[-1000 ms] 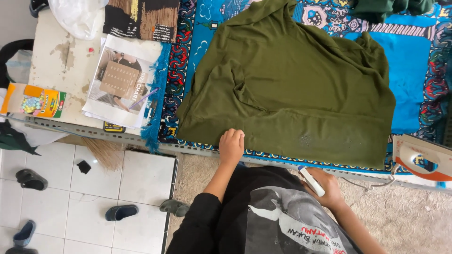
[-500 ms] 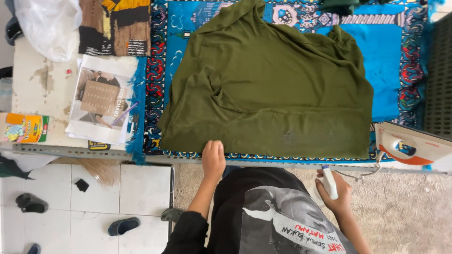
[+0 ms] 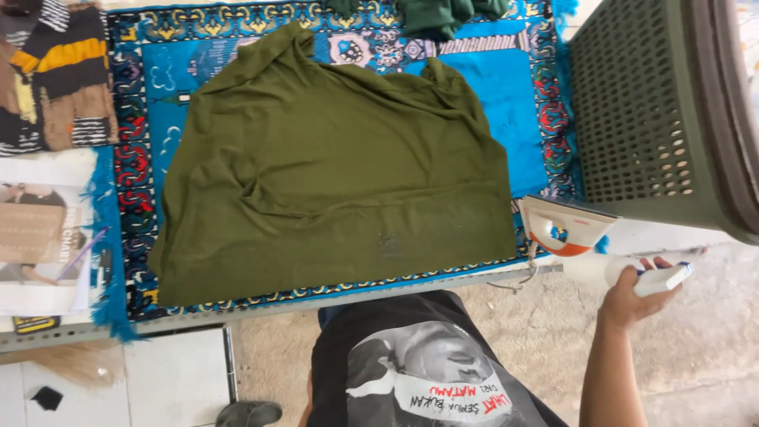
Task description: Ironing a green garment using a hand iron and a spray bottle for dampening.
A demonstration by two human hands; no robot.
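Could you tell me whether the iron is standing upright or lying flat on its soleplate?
Upright: the iron stands on its heel at the table's edge, beside the olive garment.

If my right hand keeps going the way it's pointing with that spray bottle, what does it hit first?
Probably the iron standing on the table's edge: the right hand points the white spray bottle up toward it. Depth is unclear, though.

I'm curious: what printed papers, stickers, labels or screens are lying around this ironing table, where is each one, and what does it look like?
Printed sheet: far left of the table, flat white rectangle with a brown and beige picture.
Small label: on the table's front edge under that sheet, dark rectangle with yellow.
White spray bottle: in the right hand at lower right; any label is too small to tell.
No screens in view.
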